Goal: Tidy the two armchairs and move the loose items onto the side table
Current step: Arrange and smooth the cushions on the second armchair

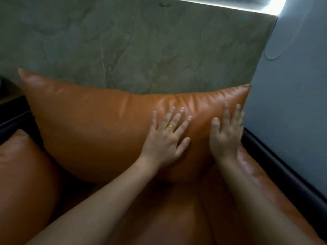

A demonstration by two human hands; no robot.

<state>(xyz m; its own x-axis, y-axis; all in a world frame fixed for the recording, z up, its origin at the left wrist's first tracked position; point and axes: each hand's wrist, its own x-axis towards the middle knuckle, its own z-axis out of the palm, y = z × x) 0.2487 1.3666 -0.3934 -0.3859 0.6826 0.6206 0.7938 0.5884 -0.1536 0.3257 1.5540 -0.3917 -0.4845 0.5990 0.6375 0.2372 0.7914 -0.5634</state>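
Note:
A large orange leather back cushion (99, 124) stands upright in the armchair, leaning against the wall. My left hand (166, 138), with a gold ring on it, lies flat on the cushion's right half, fingers spread. My right hand (225, 133) presses flat on the cushion's right end, fingers apart and pointing up. Neither hand holds anything. An orange side cushion (23, 183) sits at the left, and the orange seat (168, 214) lies below, partly hidden by my forearms. No loose items or side table show.
A grey-green marbled wall (141, 50) rises behind the cushion. A pale blue wall (292, 103) stands close on the right. The chair's dark frame edge (283, 174) runs along the right side, with an orange arm cushion (256, 174) inside it.

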